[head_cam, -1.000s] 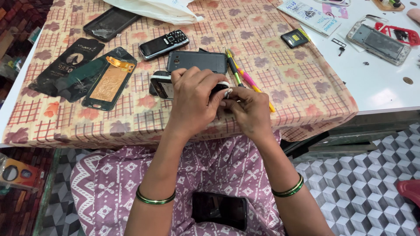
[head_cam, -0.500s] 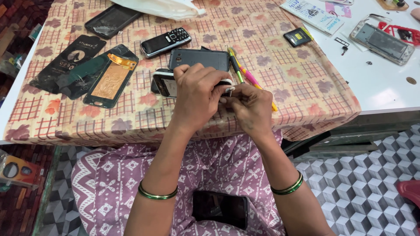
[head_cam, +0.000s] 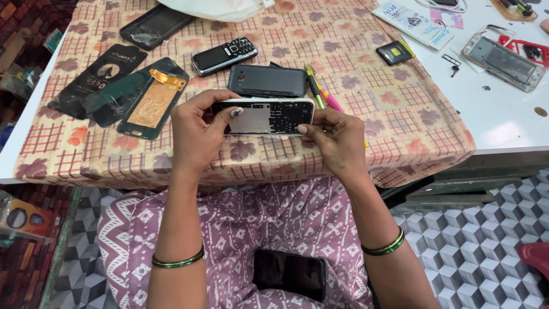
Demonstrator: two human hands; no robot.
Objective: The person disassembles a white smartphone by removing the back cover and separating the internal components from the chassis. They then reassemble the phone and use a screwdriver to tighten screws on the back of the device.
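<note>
Both my hands hold an opened smartphone body (head_cam: 269,117) with a white rim, its metal plate and circuit side facing up, just above the table's near edge. My left hand (head_cam: 197,129) grips its left end, thumb on the plate. At the right end, my right hand (head_cam: 337,137) pinches it with the fingertips. A dark grey back cover (head_cam: 267,80) lies on the cloth just behind it.
The patterned cloth (head_cam: 400,120) carries a black keypad phone (head_cam: 223,55), a phone panel with a copper sheet (head_cam: 154,103), dark covers (head_cam: 97,77), pens (head_cam: 317,88) and a small battery (head_cam: 394,52). A clear-framed phone (head_cam: 503,62) lies at right. A black phone (head_cam: 290,273) rests on my lap.
My hands were bunched together over the phone at its right end; they have spread apart to its two ends, and the open circuit side is now uncovered.
</note>
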